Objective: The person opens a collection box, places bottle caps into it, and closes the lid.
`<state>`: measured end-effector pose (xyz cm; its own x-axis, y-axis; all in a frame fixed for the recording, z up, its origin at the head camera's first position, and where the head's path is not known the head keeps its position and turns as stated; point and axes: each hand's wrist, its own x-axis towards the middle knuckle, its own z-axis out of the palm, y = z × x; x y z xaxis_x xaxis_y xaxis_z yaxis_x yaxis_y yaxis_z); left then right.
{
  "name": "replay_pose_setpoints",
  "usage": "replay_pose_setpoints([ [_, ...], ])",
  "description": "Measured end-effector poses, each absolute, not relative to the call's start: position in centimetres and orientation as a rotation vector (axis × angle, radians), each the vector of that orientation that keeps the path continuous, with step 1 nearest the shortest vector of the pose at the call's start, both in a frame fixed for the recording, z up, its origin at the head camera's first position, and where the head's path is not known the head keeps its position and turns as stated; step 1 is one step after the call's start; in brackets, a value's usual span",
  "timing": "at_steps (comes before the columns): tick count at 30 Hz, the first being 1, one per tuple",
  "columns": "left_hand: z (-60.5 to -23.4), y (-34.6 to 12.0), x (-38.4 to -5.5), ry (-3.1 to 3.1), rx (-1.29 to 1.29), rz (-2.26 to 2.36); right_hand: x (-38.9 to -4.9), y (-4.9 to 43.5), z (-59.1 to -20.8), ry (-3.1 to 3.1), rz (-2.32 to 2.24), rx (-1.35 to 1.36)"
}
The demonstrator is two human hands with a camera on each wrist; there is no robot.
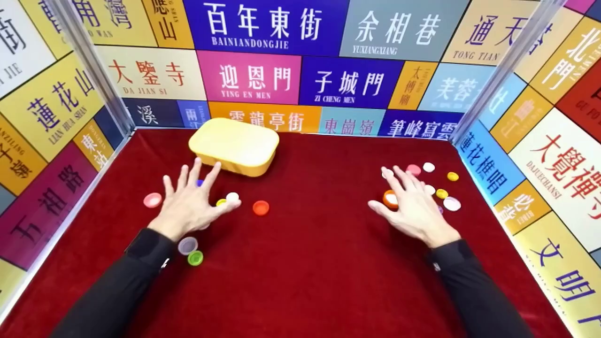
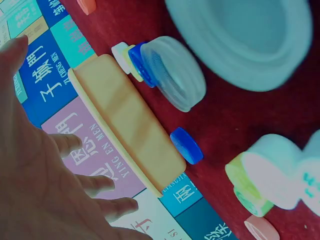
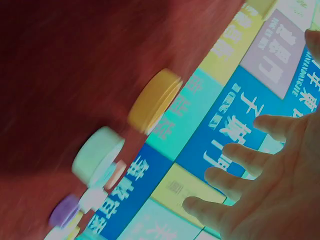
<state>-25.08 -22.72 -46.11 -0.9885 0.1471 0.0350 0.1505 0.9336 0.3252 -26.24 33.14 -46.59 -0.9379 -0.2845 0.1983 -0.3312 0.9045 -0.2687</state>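
My left hand (image 1: 192, 206) hovers palm down, fingers spread, over the left group of plastic bottle caps, holding nothing. Around it are a pink cap (image 1: 152, 200), a white cap (image 1: 232, 197), a red-orange cap (image 1: 261, 208), a clear cap (image 1: 188, 245) and a green cap (image 1: 195, 257). A blue cap (image 2: 187, 145) shows beyond its fingers. My right hand (image 1: 415, 211), also spread and holding nothing, covers part of the right group. Close to it are an orange cap (image 3: 155, 101), a pinkish-red cap (image 1: 413, 169) and a pale cap (image 1: 452, 203). Some caps are partly hidden under both hands.
A yellow plastic box (image 1: 235, 141) with rounded corners stands at the back left, just beyond the left fingertips. Red cloth (image 1: 310, 263) covers the table. Walls with coloured place-name panels (image 1: 249, 77) enclose the back and sides, with clear corner posts (image 1: 507, 70).
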Motion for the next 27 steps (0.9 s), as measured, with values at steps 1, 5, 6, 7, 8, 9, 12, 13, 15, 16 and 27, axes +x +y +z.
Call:
replay_pose_setpoints([
  [1,-46.1,-22.7,-25.3,-3.078,-0.227,-0.53,-26.4,32.6,-46.6,-2.909,0.47,0.478],
  [5,-45.9,-22.5,-26.4,-3.065,-0.171,-0.584,-27.4,30.4,-46.4,-2.891,0.556,0.489],
  [6,-45.8,-22.4,-26.7,-3.058,-0.157,-0.606,-27.6,29.9,-46.4,-2.887,0.579,0.49],
  [7,-45.8,-22.4,-26.9,-3.049,-0.146,-0.63,-27.9,29.3,-46.4,-2.88,0.602,0.492],
  [8,-45.7,-22.3,-27.2,-3.037,-0.132,-0.657,-28.2,28.7,-46.4,-2.873,0.624,0.493],
  [9,-45.7,-22.3,-27.4,-3.026,-0.12,-0.685,-28.4,28.1,-46.4,-2.867,0.646,0.493],
  [12,-45.6,-22.2,-27.9,-2.987,-0.083,-0.756,-29.2,26.3,-46.5,-2.838,0.716,0.51],
  [13,-45.5,-22.1,-28.1,-2.974,-0.069,-0.775,-29.4,25.7,-46.6,-2.827,0.74,0.52],
  [15,-45.4,-22.1,-28.4,-2.945,-0.04,-0.801,-29.9,24.4,-46.8,-2.813,0.781,0.532],
  [16,-45.4,-22.0,-28.6,-2.93,-0.026,-0.811,-30.1,23.8,-46.9,-2.807,0.803,0.537],
  [27,-45.5,-22.3,-31.4,-2.853,0.134,-0.917,-32.7,16.9,-47.0,-2.756,0.985,0.524],
])
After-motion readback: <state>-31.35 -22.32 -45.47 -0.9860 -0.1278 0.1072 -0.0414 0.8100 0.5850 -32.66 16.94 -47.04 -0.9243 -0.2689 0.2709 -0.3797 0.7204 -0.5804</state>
